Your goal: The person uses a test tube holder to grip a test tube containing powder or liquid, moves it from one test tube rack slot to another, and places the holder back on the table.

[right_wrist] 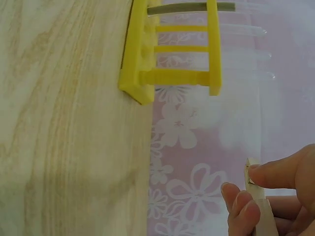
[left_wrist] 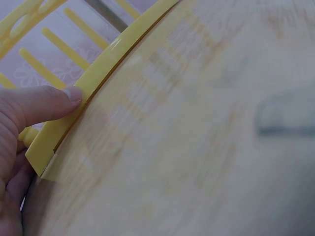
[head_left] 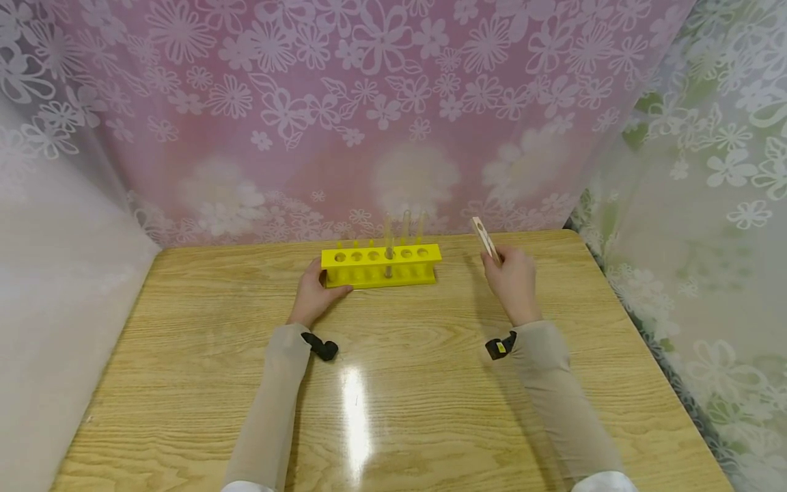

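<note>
A yellow test tube rack (head_left: 381, 257) stands near the back of the table. My left hand (head_left: 312, 295) grips its left end, the thumb (left_wrist: 51, 103) lying on the front edge of the base and the other fingers behind. One upright test tube (head_left: 389, 254) sits in a hole right of the rack's middle, with dark greyish-brown contents showing in its lower part. Empty clear tubes (head_left: 406, 224) rise behind the rack's right half. Off to the right, my right hand (head_left: 513, 281) holds a wooden test tube clamp (head_left: 486, 239) above the table, its tip pointing up and away.
Pale wood-grain table (head_left: 418, 389) lies under both arms. A pink flowered curtain (head_left: 344, 137) hangs right behind its back edge, with pale sheets at both sides. Short yellow pegs (head_left: 355, 244) stand along the rack's back left. Black wrist cameras (head_left: 499, 346) stick inward from both sleeves.
</note>
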`<act>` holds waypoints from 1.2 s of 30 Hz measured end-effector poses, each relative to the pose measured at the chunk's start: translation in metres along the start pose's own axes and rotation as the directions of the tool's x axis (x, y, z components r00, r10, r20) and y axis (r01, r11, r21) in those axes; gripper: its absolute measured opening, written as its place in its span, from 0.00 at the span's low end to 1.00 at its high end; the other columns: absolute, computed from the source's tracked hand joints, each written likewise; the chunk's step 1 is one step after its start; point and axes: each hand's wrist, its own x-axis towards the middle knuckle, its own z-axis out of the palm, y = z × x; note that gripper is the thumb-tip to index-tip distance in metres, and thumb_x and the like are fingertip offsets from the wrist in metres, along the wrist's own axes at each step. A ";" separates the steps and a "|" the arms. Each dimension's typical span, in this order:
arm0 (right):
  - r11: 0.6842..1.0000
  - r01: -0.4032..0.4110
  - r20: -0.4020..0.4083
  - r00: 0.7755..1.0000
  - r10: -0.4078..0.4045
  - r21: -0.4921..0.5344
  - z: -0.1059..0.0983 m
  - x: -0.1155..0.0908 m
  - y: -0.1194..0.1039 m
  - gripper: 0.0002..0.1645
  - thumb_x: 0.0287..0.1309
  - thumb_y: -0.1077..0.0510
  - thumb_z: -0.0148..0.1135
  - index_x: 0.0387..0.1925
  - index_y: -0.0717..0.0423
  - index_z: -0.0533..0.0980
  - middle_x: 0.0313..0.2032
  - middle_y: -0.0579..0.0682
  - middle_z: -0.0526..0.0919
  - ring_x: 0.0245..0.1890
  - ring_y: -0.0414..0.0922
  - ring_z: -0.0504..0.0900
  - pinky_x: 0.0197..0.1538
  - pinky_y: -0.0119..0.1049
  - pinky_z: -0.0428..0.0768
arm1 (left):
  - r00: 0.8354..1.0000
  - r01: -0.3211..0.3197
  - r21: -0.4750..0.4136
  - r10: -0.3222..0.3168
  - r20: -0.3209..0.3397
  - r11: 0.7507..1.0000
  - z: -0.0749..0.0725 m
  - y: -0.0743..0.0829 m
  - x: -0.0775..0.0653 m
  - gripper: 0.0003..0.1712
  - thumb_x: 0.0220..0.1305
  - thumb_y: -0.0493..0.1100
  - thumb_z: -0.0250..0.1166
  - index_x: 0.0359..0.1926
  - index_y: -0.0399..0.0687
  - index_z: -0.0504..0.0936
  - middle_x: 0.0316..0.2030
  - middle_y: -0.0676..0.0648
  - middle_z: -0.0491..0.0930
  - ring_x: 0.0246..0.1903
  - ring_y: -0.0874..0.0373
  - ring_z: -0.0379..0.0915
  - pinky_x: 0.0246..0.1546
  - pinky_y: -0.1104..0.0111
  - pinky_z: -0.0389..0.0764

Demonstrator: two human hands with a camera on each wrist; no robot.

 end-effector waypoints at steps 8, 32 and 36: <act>0.997 -0.074 0.038 0.997 0.074 -0.023 0.013 0.000 0.017 0.18 0.68 0.55 0.60 0.42 0.68 0.84 0.24 0.60 0.83 0.15 0.47 0.71 0.19 0.38 0.68 | 1.000 -0.007 -0.007 0.007 0.001 1.000 0.000 -0.001 0.001 0.42 0.51 0.40 0.79 0.66 0.47 0.71 0.61 0.45 0.71 0.61 0.50 0.69 0.64 0.58 0.70; 0.966 -0.251 0.097 0.962 0.256 -0.053 0.048 -0.007 0.052 0.16 0.65 0.53 0.61 0.39 0.64 0.85 0.28 0.58 0.83 0.26 0.53 0.74 0.27 0.40 0.70 | 1.000 0.005 -0.024 -0.005 0.007 1.000 0.000 0.000 0.000 0.42 0.51 0.39 0.79 0.67 0.48 0.70 0.62 0.45 0.70 0.61 0.49 0.69 0.64 0.58 0.71; 0.967 -0.248 0.085 0.964 0.253 -0.059 0.051 -0.009 0.053 0.16 0.65 0.54 0.62 0.38 0.64 0.85 0.29 0.59 0.84 0.27 0.54 0.76 0.28 0.43 0.72 | 1.000 0.010 -0.025 -0.010 0.009 1.000 -0.001 0.001 0.000 0.43 0.51 0.39 0.79 0.67 0.48 0.70 0.63 0.46 0.69 0.61 0.50 0.69 0.64 0.58 0.70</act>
